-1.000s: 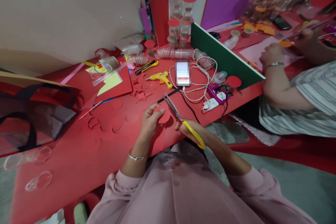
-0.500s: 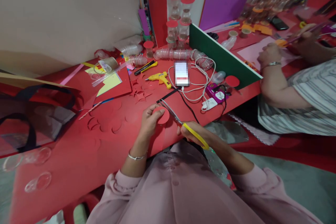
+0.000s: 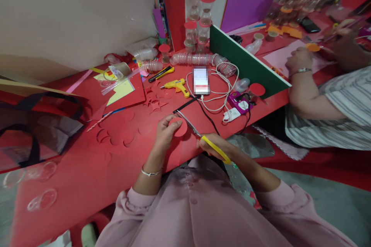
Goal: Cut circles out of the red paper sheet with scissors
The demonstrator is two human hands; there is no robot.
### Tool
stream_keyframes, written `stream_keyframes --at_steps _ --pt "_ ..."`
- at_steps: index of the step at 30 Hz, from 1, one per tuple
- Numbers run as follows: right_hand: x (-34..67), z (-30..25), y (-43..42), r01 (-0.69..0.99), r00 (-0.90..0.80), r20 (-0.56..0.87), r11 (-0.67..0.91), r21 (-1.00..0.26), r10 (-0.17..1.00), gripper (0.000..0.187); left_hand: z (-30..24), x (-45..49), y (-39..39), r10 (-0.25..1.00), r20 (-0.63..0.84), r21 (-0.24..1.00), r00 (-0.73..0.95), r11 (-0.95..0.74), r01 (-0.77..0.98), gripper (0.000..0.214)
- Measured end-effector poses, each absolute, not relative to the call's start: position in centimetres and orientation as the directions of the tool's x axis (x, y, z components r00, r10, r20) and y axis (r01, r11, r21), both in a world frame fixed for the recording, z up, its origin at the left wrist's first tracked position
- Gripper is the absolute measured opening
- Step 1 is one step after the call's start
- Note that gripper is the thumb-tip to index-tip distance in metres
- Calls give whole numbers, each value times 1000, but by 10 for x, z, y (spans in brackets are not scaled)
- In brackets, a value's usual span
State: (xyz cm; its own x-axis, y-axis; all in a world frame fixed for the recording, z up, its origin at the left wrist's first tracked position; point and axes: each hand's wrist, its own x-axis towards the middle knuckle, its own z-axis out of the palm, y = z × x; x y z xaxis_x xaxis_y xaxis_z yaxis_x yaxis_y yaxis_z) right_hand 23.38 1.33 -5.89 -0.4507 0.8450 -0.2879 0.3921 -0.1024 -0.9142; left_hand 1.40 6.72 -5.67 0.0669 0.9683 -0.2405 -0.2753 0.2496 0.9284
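Observation:
Between the thumb and fingers of my left hand (image 3: 165, 133) is a red paper disc (image 3: 179, 128), held flat above the table edge. My right hand (image 3: 213, 146) grips the yellow handles of a pair of scissors (image 3: 216, 148). The blades point away to the upper left and lie right beside the disc's right edge; whether they touch it I cannot tell. Thin curved red paper offcuts (image 3: 127, 139) lie on the red table to the left of my left hand. More star-shaped red scraps (image 3: 155, 102) sit farther back.
Beyond my hands are a yellow glue gun (image 3: 178, 85), a cutter knife (image 3: 160, 74), a lit phone (image 3: 201, 80) on a white cable and a purple power strip (image 3: 240, 102). Plastic-cup hourglasses (image 3: 194, 17) stand behind. A green board (image 3: 246, 63) separates a co-worker's arm (image 3: 304, 88) at right.
My hands, the disc and the scissors stay almost where they were. Across the board, the co-worker's far hand and an orange disc have shifted slightly.

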Motion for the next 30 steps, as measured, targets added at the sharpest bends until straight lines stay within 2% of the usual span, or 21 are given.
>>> stream_keyframes --at_steps 11,30 --pt "219 -57 5 300 -463 -218 -80 -951 859 79 -55 18 65 978 -207 947 1 201 -249 19" --pt "220 -56 6 330 -467 -232 -75 -941 853 81 -58 17 65 986 -167 969 -27 160 -187 15"
